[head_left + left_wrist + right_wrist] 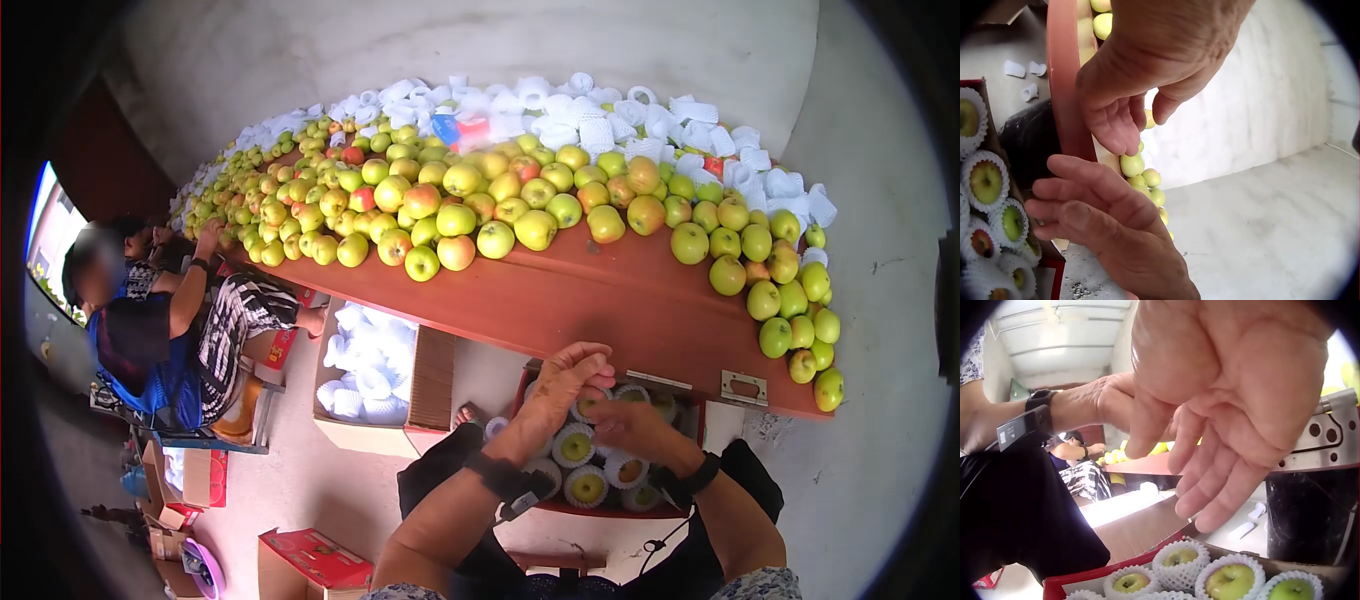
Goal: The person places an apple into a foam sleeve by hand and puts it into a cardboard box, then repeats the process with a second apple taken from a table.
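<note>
My left hand (560, 395) hovers over the near edge of the red-brown table, its fingers loosely bent and nothing held in them. Beside it, my right hand (640, 428) is spread with relaxed fingers, and its palm shows bare in the right wrist view. Below both hands is a red cardboard box (1075, 578) packed with apples in white foam nets; one netted apple (585, 487) shows near its front. My hands and forearms hide part of the box in the head view.
Loose green and reddish apples (495, 239) cover much of the table (560, 295), with white foam nets (595, 130) heaped behind. A metal latch plate (744, 387) sits at the table edge. Left stands a carton (432, 385) of nets; a seated person (170, 340) works farther left.
</note>
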The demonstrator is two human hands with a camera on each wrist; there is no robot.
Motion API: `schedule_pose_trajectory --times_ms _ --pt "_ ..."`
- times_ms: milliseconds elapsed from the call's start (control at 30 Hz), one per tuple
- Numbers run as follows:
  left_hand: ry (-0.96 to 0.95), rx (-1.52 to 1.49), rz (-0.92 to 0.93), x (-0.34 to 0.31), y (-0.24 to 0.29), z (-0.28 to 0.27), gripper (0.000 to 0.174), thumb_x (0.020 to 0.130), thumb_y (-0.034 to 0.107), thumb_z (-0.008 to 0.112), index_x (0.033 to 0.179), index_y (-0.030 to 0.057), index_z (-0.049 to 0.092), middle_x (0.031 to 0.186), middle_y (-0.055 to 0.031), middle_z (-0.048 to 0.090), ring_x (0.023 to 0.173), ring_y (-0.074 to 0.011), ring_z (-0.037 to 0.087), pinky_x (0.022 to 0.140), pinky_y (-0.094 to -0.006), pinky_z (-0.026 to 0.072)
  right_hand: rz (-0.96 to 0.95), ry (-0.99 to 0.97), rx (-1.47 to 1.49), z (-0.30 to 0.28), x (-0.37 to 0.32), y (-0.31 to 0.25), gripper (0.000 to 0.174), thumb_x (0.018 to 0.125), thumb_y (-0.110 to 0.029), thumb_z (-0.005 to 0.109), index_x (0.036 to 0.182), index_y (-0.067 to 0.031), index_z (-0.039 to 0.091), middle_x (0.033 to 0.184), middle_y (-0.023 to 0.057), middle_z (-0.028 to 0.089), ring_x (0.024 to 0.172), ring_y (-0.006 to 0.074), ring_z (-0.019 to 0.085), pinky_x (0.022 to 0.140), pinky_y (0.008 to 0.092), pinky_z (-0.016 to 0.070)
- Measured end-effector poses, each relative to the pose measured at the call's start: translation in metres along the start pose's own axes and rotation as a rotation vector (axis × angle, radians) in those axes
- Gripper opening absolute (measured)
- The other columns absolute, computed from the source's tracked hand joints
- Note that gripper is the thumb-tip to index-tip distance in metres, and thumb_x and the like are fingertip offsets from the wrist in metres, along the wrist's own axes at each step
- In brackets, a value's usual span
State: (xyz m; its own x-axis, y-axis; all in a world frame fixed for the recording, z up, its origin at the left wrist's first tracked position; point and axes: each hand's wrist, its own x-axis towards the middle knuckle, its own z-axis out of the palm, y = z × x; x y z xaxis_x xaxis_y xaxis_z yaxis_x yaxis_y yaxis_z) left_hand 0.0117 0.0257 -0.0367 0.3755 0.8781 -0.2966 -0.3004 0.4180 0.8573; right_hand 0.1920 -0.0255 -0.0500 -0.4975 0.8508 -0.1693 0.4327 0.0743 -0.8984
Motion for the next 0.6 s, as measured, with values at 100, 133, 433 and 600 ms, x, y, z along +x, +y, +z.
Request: schedule_pose_trajectory --times_ms 100,133,433,600 --pt "-0.015 0.05 -0.034 -0.009 0.012 0.012 0.03 0.094 0.025 0.058 0.115 0.0036 0.059 0.097 -0.0068 0.065 0.088 -0.0146 0.064 0.077 -0.0267 0.0506 0.008 -0.021 0.007 0.004 -0.002 -0.002 0.036 0.081 -0.014 0.072 0.114 -0.0032 0.063 0.092 0.007 0.067 0.085 0.016 0.063 0.078 0.0304 0.0511" --pt "-0.007 0.046 -0.04 -0.011 0.014 0.015 0.03 0.094 0.025 0.058 0.115 0.0036 0.059 0.097 -0.0068 0.065 0.088 -0.0146 0.064 0.077 -0.0267 0.0506 0.012 -0.03 0.012 0.005 -0.001 -0.001 0.036 0.081 -0.014 0.072 0.114 -0.0032 0.063 0.092 0.007 0.067 0.085 0.016 0.063 0.078 0.0304 0.0511" --pt "-0.022 -0.022 0.055 -0.018 0.023 0.019 0.025 0.095 0.022 0.056 0.114 0.0053 0.06 0.089 -0.0039 0.063 0.079 -0.0116 0.062 0.069 -0.0241 0.0496 -0.018 -0.155 -0.05 0.019 0.004 0.003 0.03 0.082 -0.012 0.068 0.109 -0.0051 0.06 0.089 0.0114 0.065 0.077 0.0211 0.062 0.072 0.0333 0.0502" --pt "0.056 -0.032 0.102 -0.022 0.033 0.022 0.018 0.095 0.018 0.056 0.101 0.0035 0.064 0.056 0.0009 0.051 0.041 -0.0073 0.044 0.038 -0.023 0.0362 -0.004 -0.131 -0.114 0.025 0.01 0.004 0.041 0.081 -0.008 0.065 0.121 -0.0072 0.059 0.082 0.0089 0.061 0.073 0.0195 0.059 0.07 0.0322 0.0489"
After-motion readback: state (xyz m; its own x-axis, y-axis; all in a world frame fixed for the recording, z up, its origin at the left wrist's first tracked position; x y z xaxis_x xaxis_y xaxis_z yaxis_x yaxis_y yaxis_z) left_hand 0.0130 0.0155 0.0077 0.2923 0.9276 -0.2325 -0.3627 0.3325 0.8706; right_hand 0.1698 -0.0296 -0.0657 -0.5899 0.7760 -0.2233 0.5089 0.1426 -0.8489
